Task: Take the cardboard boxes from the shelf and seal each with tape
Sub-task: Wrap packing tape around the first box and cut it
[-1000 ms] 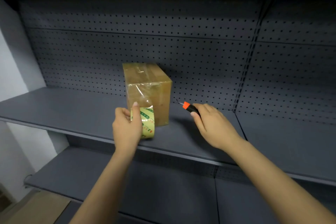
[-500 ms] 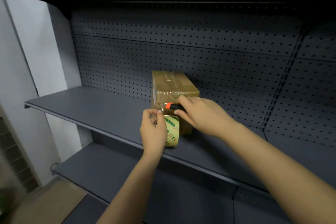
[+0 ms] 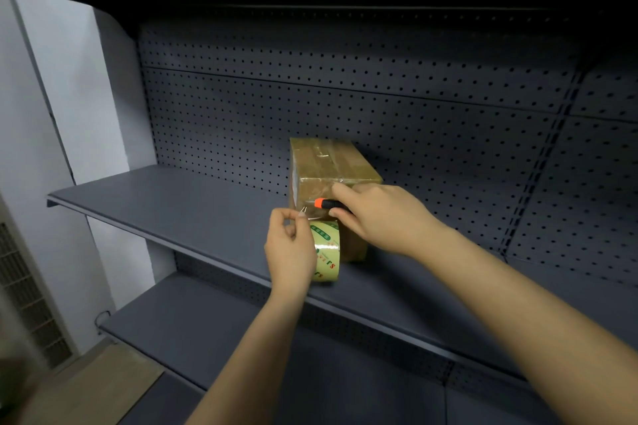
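The brown cardboard box [image 3: 331, 166] w/ glossy clear tape over its top sits on the dark grey metal shelf [image 3: 172, 203], mid level, long side running back toward the grey perforated back panel [image 3: 379, 107], short front face toward me. It stands flat, right of the shelf's centre.

Just in front of that face I've got the roll of clear tape w/ green print [image 3: 326, 252], held upright in my L hand [image 3: 290, 248]. Fingers are curled round the roll, thumb & forefinger pinched together at the top. A clear strip runs from the roll up to the box front.

My R hand [image 3: 379, 217] is clenched on the black-handled cutter w/ orange collar [image 3: 326, 203], knuckles against the box's front top edge. The blade end points left at the strip, beside the L thumb. Can't tell if the blade touches the tape, too small.

Below is a second dark grey shelf [image 3: 193, 328]. At far left: a white wall [image 3: 51, 114], a slatted vent grille [image 3: 27, 293] & a patch of light wooden floor [image 3: 103, 386].
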`<state>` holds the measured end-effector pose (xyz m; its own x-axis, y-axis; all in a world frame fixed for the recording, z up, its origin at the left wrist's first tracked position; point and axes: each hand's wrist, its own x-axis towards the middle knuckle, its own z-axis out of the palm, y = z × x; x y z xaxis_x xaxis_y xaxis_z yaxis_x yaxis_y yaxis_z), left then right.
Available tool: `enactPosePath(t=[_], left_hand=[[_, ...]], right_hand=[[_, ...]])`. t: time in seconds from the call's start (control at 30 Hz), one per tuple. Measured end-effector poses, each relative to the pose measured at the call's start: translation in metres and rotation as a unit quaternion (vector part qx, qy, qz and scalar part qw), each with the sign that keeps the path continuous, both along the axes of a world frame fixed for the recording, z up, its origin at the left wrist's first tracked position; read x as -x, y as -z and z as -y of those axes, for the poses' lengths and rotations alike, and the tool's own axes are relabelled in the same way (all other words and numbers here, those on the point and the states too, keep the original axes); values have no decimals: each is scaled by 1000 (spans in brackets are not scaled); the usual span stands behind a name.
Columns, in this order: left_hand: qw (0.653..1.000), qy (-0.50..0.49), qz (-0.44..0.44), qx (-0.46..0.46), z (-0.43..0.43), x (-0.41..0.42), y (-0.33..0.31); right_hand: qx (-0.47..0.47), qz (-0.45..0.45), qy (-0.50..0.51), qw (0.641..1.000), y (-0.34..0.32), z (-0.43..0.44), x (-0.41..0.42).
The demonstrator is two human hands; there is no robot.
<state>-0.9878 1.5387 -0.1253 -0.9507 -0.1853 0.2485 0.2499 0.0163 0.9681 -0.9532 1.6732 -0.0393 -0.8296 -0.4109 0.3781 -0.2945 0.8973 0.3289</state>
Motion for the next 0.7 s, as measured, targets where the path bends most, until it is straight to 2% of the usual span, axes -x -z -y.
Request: enactPosePath(t=[0.4, 0.7], left_hand=[[1000, 6, 2, 8, 2, 1, -3], [1000, 12, -4, 6, 3, -2, -2]], right_hand=[[-12, 17, 48, 999, -9, -3, -9], [25, 30, 91, 995, 0, -30, -27]])
